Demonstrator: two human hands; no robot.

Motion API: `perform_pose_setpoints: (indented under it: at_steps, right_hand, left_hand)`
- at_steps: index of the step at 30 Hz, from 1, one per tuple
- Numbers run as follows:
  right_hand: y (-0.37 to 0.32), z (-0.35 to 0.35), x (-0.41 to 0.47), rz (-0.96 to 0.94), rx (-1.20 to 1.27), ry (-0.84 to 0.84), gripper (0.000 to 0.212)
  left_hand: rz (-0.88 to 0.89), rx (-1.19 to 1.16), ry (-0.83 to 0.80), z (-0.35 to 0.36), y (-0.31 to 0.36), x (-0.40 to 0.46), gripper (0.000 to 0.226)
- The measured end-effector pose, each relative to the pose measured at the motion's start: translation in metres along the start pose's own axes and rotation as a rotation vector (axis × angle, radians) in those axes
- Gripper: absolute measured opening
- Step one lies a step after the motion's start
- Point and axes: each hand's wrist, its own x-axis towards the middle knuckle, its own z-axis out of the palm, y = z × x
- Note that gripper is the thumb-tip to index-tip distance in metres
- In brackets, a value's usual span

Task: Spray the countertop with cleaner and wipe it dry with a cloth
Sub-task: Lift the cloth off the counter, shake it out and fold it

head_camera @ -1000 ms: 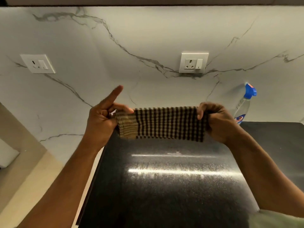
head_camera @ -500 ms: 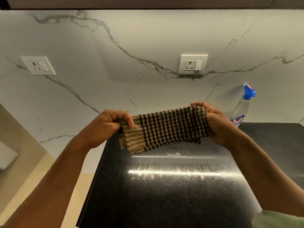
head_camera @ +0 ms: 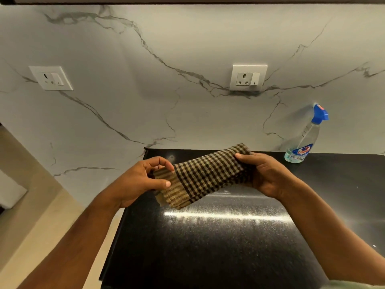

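1. The surface [head_camera: 218, 247] is a polished black speckled stone slab. It shows a fine misty film and bright light streaks, so I judge it wet and slick, ready for wiping. Its left edge drops off beside a pale floor.
2. The marble-look wall [head_camera: 166, 90] rises straight from the back edge, with a socket plate [head_camera: 248, 78] above the middle and another socket plate [head_camera: 51, 78] to the left. A wide wipe should stay low, well clear of them.
3. The checked cloth [head_camera: 206, 172], brown and tan and folded into a long pad, is held in the air just above the back of the surface. It looks soft, light and limp. It would sag if held by one end, so bunching it under a flat palm would suit better.
4. The spray bottle [head_camera: 302, 142] stands upright at the back right, near the wall. It is clear plastic, nearly empty, light and easily tipped.
5. The right hand [head_camera: 268, 176] grips the cloth's far end, fingers curled round it.
6. The left hand [head_camera: 143, 180] pinches the striped near end between thumb and fingers.
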Motion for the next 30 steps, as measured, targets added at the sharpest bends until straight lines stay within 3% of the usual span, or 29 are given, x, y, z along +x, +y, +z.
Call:
perform_pose_setpoints:
  at_steps: [4, 7, 8, 9, 10, 12, 13, 15, 18, 21, 26, 30]
  right_hand:
    - [-0.013, 0.006, -0.006, -0.201, -0.152, -0.113, 0.032]
    - [-0.020, 0.018, -0.007, -0.339, -0.314, -0.157, 0.021]
    - [-0.022, 0.023, -0.008, -0.378, -0.376, -0.178, 0.022]
    - [-0.023, 0.028, -0.008, -0.423, -0.469, -0.190, 0.023]
    - [-0.024, 0.034, -0.008, -0.473, -0.603, -0.189, 0.023]
    - [-0.025, 0.047, -0.013, -0.593, -0.942, -0.201, 0.023]
    - [-0.024, 0.054, -0.019, -0.663, -1.130, -0.221, 0.023]
    - [-0.020, 0.065, -0.033, -0.749, -1.429, -0.341, 0.024]
    - [-0.004, 0.067, -0.052, -0.659, -1.663, -0.540, 0.028]
    - [0.011, 0.056, -0.062, -0.570, -1.754, -0.567, 0.031]
    - [0.016, 0.038, -0.060, -0.457, -1.515, -0.694, 0.031]
    - [0.015, 0.030, -0.045, -0.374, -1.335, -0.677, 0.022]
  left_hand:
    - [-0.037, 0.030, 0.112, 0.009, -0.024, -0.001, 0.025]
    - [-0.097, 0.227, 0.248, 0.040, -0.040, 0.003, 0.016]
    - [-0.147, 0.254, 0.244, 0.053, -0.043, 0.004, 0.009]
    - [-0.232, 0.188, 0.199, 0.066, -0.044, 0.004, 0.016]
    - [-0.374, 0.001, 0.108, 0.078, -0.043, 0.006, 0.041]
    - [-0.604, -0.648, -0.187, 0.099, -0.046, 0.010, 0.097]
    - [-0.622, -0.913, -0.285, 0.108, -0.045, 0.012, 0.113]
    - [-0.595, -1.161, -0.308, 0.120, -0.041, 0.019, 0.121]
    - [-0.553, -1.279, -0.160, 0.131, -0.030, 0.022, 0.111]
    - [-0.542, -1.377, -0.175, 0.126, -0.030, 0.019, 0.089]
    - [-0.529, -1.230, -0.031, 0.132, -0.039, 0.025, 0.034]
    - [-0.474, -1.174, -0.023, 0.133, -0.039, 0.024, 0.034]
